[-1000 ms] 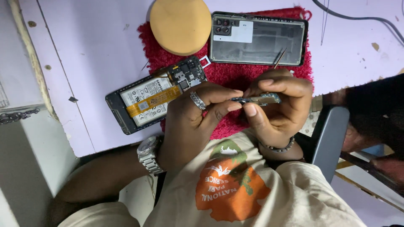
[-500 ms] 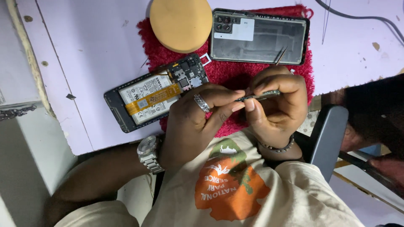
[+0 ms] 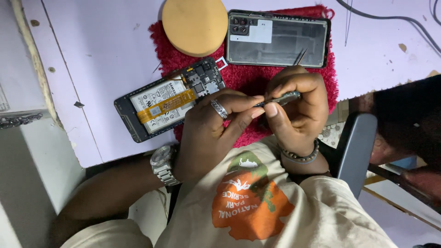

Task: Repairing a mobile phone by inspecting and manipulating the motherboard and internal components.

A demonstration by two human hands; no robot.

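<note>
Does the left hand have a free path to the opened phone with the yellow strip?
Probably yes: the left hand sits right beside the opened phone, nothing between them, though its fingers are busy on a thin metal part.

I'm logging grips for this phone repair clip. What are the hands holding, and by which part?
Both hands, left hand and right hand, pinch a thin metal tool at its two ends.

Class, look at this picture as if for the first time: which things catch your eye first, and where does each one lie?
At the centre, the left hand and right hand pinch a thin metal tool between them above a red mat. Left of them lies an opened phone with an orange strip across its battery. At the top sit a round tan pad and a grey back cover.
</note>
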